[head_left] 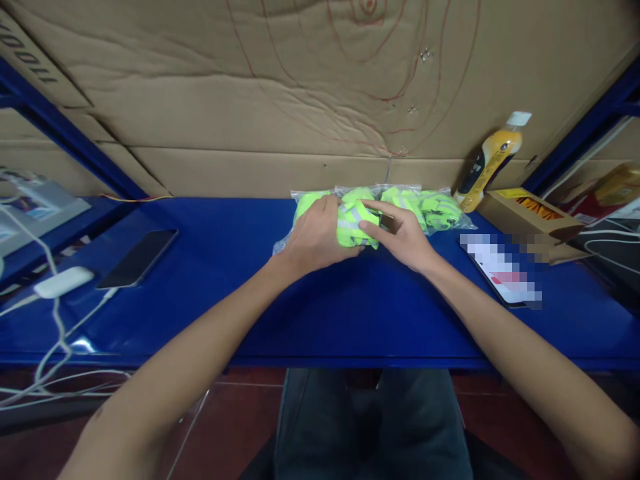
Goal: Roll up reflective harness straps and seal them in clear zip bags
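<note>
My left hand (319,231) is wrapped round a rolled neon-yellow reflective strap bundle (353,227) with grey stripes, held just above the blue shelf. From the other side my right hand (403,233) pinches the bundle's right end, its thumb and index finger on the yellow material. Clear plastic bags of the same yellow material stand in a row behind: one bag (311,198) is partly covered by my left hand, and another bag (440,210) lies right of my right hand. The underside of the bundle is hidden by my fingers.
A blue metal shelf (240,327) carries everything, backed by a cardboard wall (200,113). On the right are a yellow drink bottle (493,163), an open cardboard box (545,217) and a partly blurred phone (500,273). A dark phone (140,259) with white cables lies left.
</note>
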The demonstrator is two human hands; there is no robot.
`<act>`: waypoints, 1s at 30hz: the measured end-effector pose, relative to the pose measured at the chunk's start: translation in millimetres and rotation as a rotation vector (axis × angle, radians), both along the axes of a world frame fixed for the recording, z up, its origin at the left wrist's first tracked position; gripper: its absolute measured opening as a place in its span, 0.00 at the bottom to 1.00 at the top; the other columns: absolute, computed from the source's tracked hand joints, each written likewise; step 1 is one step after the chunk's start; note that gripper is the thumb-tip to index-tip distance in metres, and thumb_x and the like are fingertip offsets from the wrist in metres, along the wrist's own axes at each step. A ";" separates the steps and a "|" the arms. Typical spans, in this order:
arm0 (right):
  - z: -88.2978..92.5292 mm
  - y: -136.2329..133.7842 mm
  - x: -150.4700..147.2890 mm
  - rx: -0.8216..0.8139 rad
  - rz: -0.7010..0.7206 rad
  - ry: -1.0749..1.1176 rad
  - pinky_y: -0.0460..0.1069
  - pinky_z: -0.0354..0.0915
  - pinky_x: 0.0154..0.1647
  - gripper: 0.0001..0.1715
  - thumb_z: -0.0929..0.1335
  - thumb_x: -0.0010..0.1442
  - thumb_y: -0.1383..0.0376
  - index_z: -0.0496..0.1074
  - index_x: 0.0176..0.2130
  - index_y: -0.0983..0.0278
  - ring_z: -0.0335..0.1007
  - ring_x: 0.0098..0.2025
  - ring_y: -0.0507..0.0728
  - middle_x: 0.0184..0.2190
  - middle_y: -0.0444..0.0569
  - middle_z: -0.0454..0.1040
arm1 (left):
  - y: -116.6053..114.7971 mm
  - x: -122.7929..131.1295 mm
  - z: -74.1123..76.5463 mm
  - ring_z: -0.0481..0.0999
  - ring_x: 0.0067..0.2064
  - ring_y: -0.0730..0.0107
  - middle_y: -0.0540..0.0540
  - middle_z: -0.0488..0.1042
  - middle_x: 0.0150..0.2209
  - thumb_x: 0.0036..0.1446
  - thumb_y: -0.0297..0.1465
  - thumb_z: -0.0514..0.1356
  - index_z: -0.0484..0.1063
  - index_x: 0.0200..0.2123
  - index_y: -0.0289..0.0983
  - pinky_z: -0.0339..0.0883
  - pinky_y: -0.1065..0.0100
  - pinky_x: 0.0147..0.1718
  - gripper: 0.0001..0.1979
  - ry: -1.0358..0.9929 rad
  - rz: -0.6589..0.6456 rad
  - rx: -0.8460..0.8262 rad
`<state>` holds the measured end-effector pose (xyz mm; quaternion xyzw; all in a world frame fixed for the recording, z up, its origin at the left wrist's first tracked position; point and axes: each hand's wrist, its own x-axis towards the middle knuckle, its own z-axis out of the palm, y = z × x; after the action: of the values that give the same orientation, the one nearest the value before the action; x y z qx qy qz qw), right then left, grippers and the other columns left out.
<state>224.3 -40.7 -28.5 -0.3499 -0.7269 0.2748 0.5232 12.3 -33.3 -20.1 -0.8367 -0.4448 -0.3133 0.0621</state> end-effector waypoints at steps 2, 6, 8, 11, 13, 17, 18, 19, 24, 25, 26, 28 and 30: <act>-4.8 3.4 1.5 -0.034 -0.030 -0.006 0.54 0.75 0.43 0.28 0.76 0.62 0.48 0.82 0.56 0.59 0.75 0.42 0.57 0.46 0.51 0.80 | -0.8 -0.4 0.8 0.79 0.51 0.42 0.35 0.77 0.48 0.46 0.43 0.77 0.64 0.51 0.36 0.73 0.53 0.48 0.36 0.045 -0.005 0.074; -8.7 -4.0 -6.9 -0.051 -0.059 0.009 0.49 0.70 0.29 0.24 0.78 0.59 0.51 0.85 0.50 0.60 0.70 0.35 0.54 0.38 0.48 0.77 | -7.1 5.9 0.4 0.78 0.49 0.40 0.33 0.77 0.46 0.48 0.43 0.74 0.66 0.50 0.33 0.72 0.52 0.49 0.33 0.197 0.019 0.131; -7.1 -11.7 -14.9 -0.037 -0.072 0.044 0.47 0.66 0.26 0.22 0.78 0.57 0.54 0.85 0.49 0.60 0.69 0.35 0.53 0.37 0.48 0.76 | -11.1 9.5 2.1 0.78 0.48 0.40 0.32 0.77 0.46 0.50 0.42 0.72 0.67 0.49 0.32 0.72 0.51 0.47 0.30 0.248 0.036 0.133; -1.9 -19.0 -24.2 -0.097 -0.052 0.173 0.45 0.65 0.26 0.25 0.82 0.52 0.56 0.81 0.48 0.59 0.71 0.37 0.52 0.38 0.47 0.76 | -13.6 10.3 8.3 0.78 0.48 0.40 0.31 0.77 0.46 0.52 0.40 0.69 0.68 0.50 0.32 0.71 0.50 0.48 0.26 0.271 0.033 0.145; 1.8 -18.7 -25.8 -0.157 0.010 0.274 0.46 0.70 0.31 0.28 0.84 0.47 0.56 0.80 0.45 0.58 0.74 0.38 0.52 0.40 0.46 0.79 | -11.6 7.4 12.5 0.78 0.49 0.40 0.32 0.77 0.46 0.52 0.40 0.69 0.68 0.51 0.33 0.70 0.51 0.48 0.27 0.235 0.039 0.131; 4.9 -13.3 -23.4 -0.223 0.078 0.371 0.51 0.78 0.42 0.27 0.86 0.41 0.55 0.82 0.40 0.59 0.79 0.40 0.54 0.43 0.47 0.82 | -4.4 -0.3 14.8 0.79 0.50 0.40 0.32 0.78 0.47 0.51 0.40 0.70 0.67 0.53 0.33 0.70 0.52 0.48 0.30 0.137 0.097 0.138; 4.4 -12.6 -23.4 -0.225 0.068 0.377 0.52 0.79 0.42 0.26 0.86 0.41 0.56 0.83 0.39 0.59 0.79 0.39 0.55 0.41 0.46 0.83 | -3.7 -1.0 14.5 0.79 0.50 0.40 0.32 0.78 0.46 0.51 0.40 0.70 0.67 0.53 0.33 0.70 0.52 0.48 0.29 0.142 0.104 0.154; 3.6 -12.5 -23.9 -0.224 0.058 0.377 0.52 0.79 0.42 0.24 0.86 0.40 0.57 0.83 0.37 0.59 0.79 0.38 0.55 0.38 0.46 0.82 | -3.9 -0.7 14.0 0.79 0.49 0.40 0.32 0.78 0.46 0.51 0.40 0.70 0.67 0.52 0.33 0.70 0.52 0.47 0.29 0.164 0.103 0.170; -1.8 -17.7 -29.9 -0.164 0.032 0.295 0.52 0.77 0.40 0.12 0.82 0.46 0.61 0.85 0.33 0.60 0.78 0.36 0.55 0.35 0.47 0.83 | -15.9 10.5 13.6 0.78 0.45 0.43 0.33 0.78 0.42 0.61 0.41 0.64 0.70 0.45 0.33 0.68 0.54 0.42 0.18 0.326 0.122 0.215; -2.9 -18.8 -30.7 -0.145 0.030 0.258 0.52 0.76 0.40 0.09 0.81 0.48 0.62 0.85 0.33 0.61 0.78 0.35 0.55 0.34 0.47 0.83 | -19.3 13.6 13.4 0.78 0.45 0.43 0.33 0.77 0.42 0.63 0.40 0.62 0.70 0.45 0.33 0.67 0.54 0.42 0.16 0.343 0.121 0.223; -4.0 -19.5 -31.2 -0.132 0.030 0.215 0.52 0.74 0.40 0.06 0.79 0.49 0.63 0.85 0.31 0.61 0.77 0.35 0.55 0.32 0.46 0.82 | -22.6 16.6 13.0 0.78 0.44 0.44 0.33 0.77 0.41 0.64 0.38 0.61 0.70 0.45 0.33 0.67 0.54 0.41 0.14 0.354 0.114 0.233; -6.1 -19.8 -31.0 -0.133 0.039 0.121 0.51 0.70 0.36 0.04 0.76 0.51 0.64 0.82 0.26 0.62 0.75 0.32 0.55 0.26 0.44 0.79 | -28.6 22.3 11.1 0.77 0.44 0.44 0.34 0.77 0.41 0.62 0.31 0.60 0.70 0.45 0.33 0.66 0.53 0.41 0.10 0.372 0.087 0.243; -6.6 -18.9 -29.4 -0.162 0.080 0.045 0.50 0.66 0.32 0.10 0.75 0.51 0.64 0.77 0.21 0.63 0.72 0.29 0.55 0.21 0.43 0.73 | -32.6 26.5 8.7 0.77 0.43 0.46 0.36 0.76 0.40 0.59 0.25 0.60 0.70 0.45 0.34 0.66 0.53 0.40 0.10 0.386 0.060 0.233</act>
<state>194.9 -59.6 -35.1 -0.3555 -0.7037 0.3614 0.4978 38.8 -65.9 -11.4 -0.8547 -0.4103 -0.1946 0.2515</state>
